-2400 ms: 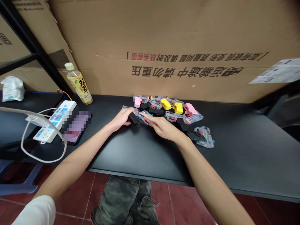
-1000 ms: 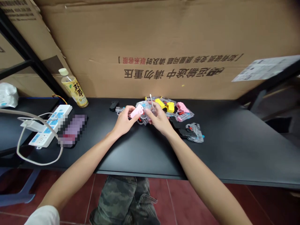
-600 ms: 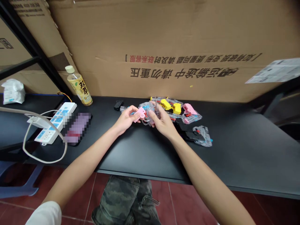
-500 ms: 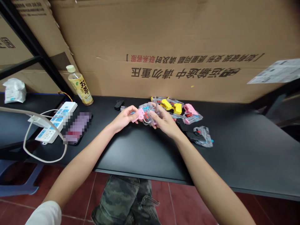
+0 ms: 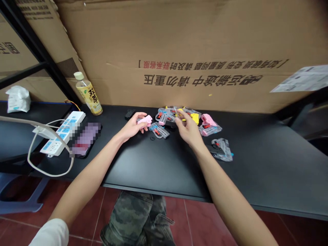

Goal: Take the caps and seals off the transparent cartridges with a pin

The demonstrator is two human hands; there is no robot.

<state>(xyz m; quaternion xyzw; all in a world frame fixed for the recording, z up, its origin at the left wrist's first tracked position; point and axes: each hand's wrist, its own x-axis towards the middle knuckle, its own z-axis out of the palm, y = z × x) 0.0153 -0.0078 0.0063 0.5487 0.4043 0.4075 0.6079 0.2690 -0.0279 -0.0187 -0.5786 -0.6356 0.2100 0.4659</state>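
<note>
My left hand (image 5: pixel 133 127) is closed around a pink plastic piece (image 5: pixel 145 120), just above the table. Beside it lies a clear plastic toy gun (image 5: pixel 159 131) with blue and red parts inside. A small black ring (image 5: pixel 152 138) rests in front of that toy. My right hand (image 5: pixel 189 129) has its fingers curled round a thin metal tool (image 5: pixel 175 110), whose exact kind is unclear. Under and behind the right fingers are yellow plastic pieces (image 5: pixel 194 118). Another clear toy gun with a pink part (image 5: pixel 163 118) lies between the hands.
Right of my right hand sit a pink-topped toy gun (image 5: pixel 208 120) and a clear one with a black part (image 5: pixel 223 149). Leftward are a black piece (image 5: pixel 129 114), a phone (image 5: pixel 85 140), a power strip (image 5: pixel 63 133) with cables and a drink bottle (image 5: pixel 89 94). Cardboard (image 5: pixel 179 41) stands behind.
The clear toy gun left my hands and now lies on the table. My left hand moved slightly left with the pink piece; my right hand moved right with the metal tool.
</note>
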